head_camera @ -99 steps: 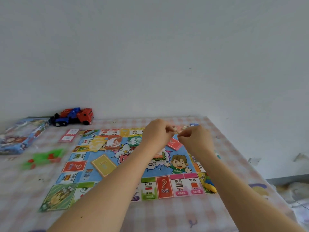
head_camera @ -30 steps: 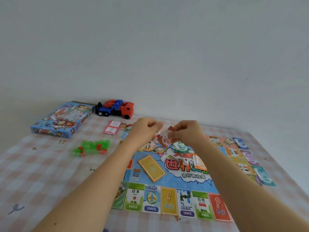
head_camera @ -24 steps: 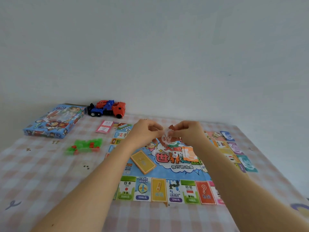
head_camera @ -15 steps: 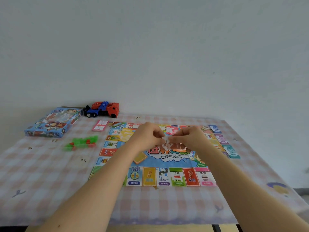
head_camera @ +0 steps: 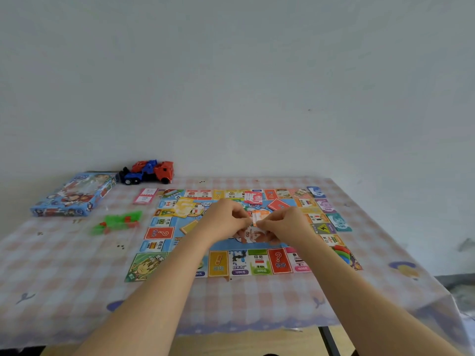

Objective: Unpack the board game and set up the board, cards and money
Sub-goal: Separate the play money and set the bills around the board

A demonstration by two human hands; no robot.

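The checked worktop (head_camera: pixel 64 278) is carrying the board (head_camera: pixel 279 260), which is lying flat at its middle. A box (head_camera: pixel 73 195), a truck (head_camera: pixel 149 172), a pink card (head_camera: pixel 145 196) and green pieces (head_camera: pixel 117 222) are sitting to the board's left.

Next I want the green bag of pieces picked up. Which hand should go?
Left, I'd say. The green bag lies left of the board, on the side of the left hand; the right hand would have to cross the left arm. Both hands pinch the packet, so the right can keep it.
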